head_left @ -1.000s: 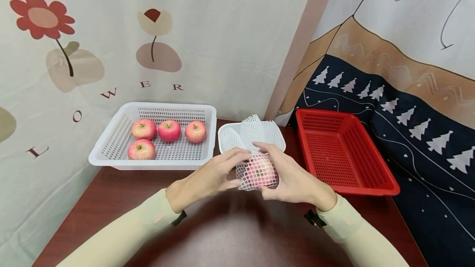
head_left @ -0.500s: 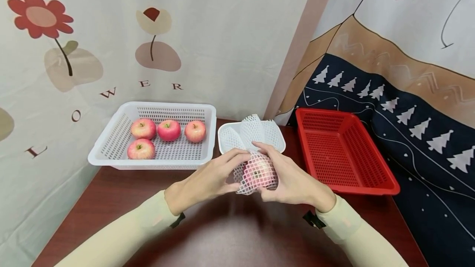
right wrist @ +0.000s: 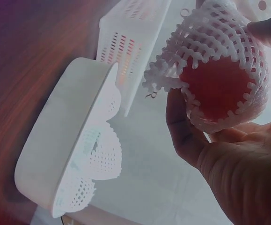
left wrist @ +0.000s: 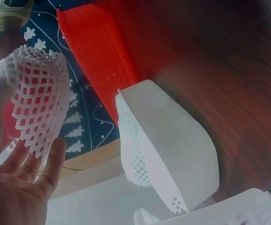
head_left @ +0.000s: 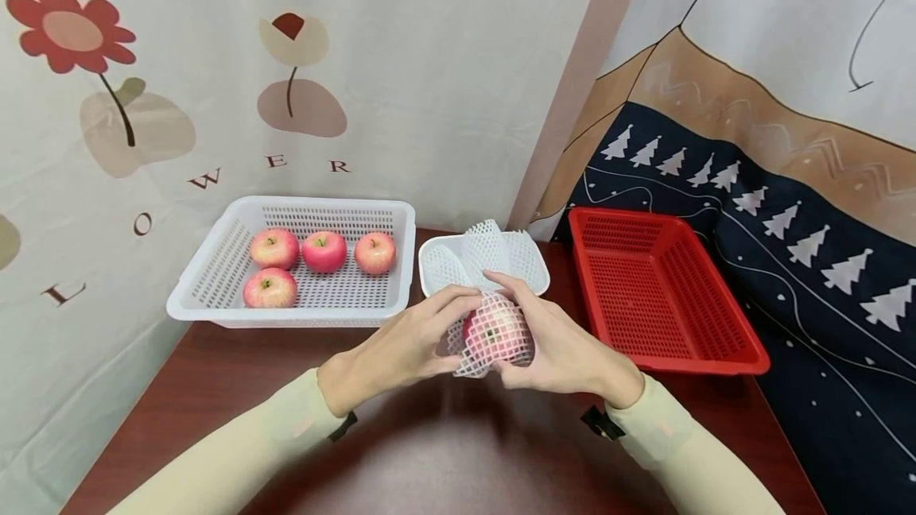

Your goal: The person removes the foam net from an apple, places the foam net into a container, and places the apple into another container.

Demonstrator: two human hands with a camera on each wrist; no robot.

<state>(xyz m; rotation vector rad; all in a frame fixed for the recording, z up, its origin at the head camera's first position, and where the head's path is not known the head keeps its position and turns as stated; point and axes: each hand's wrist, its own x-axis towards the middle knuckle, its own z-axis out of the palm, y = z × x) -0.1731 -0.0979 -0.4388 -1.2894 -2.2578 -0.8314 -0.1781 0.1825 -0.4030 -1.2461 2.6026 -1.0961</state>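
Note:
An apple (head_left: 501,328) sits inside a white foam net sleeve (head_left: 478,360), held up between both hands over the near side of the table. My right hand (head_left: 568,348) grips the netted apple from the right, thumb below and fingers over the top. My left hand (head_left: 401,344) pinches the sleeve's loose left edge between thumb and fingers. Bare red skin (right wrist: 219,89) shows through one open end of the sleeve in the right wrist view. In the left wrist view, the netting (left wrist: 39,101) drapes past the apple toward the left fingers (left wrist: 53,164).
Behind the hands is a small white tray (head_left: 427,272) holding several foam nets (head_left: 490,249). A white basket (head_left: 286,315) with several apples (head_left: 324,251) stands at left. On the right is a red basket (head_left: 669,288). Curtains (head_left: 444,86) hang behind the table (head_left: 458,467).
The apple's stem end has turned slightly left within the netting, and the sleeve's lower left edge has dropped a little. Both hands stay almost where they were.

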